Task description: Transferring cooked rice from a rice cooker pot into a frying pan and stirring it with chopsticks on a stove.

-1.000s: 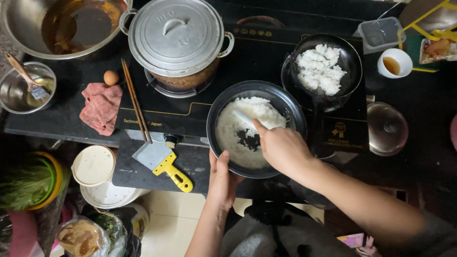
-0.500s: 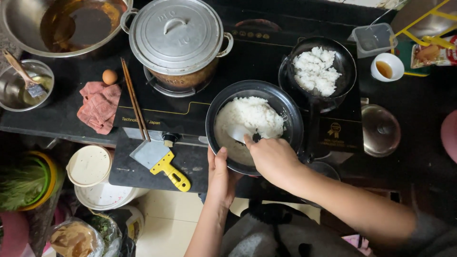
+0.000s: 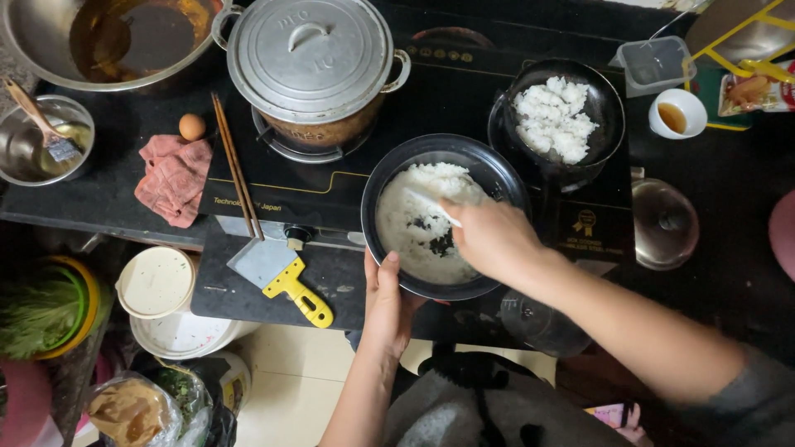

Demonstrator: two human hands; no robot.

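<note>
A round black pot (image 3: 497, 170) of white rice (image 3: 431, 186) sits at the front of the black stovetop. My left hand (image 3: 387, 300) grips the pot's near rim from below. My right hand (image 3: 495, 240) reaches over the pot from the right, shut on a white rice paddle (image 3: 431, 203) whose blade lies in the rice. Bare dark patches of the pot's bottom show beside the paddle. A smaller black pan (image 3: 604, 99) with a heap of rice stands behind and to the right.
A lidded metal pot (image 3: 310, 62) stands at the back. Chopsticks (image 3: 236, 174), a yellow-handled scraper (image 3: 281, 277), a pink cloth (image 3: 174, 178), an egg (image 3: 192, 126) and metal bowls (image 3: 37, 149) lie left. A metal lid (image 3: 667, 223) and a small sauce cup (image 3: 677, 114) are right.
My right hand has moved the paddle through the rice, from the pot's near side toward its middle, and the rice has shifted. My left hand stays on the rim.
</note>
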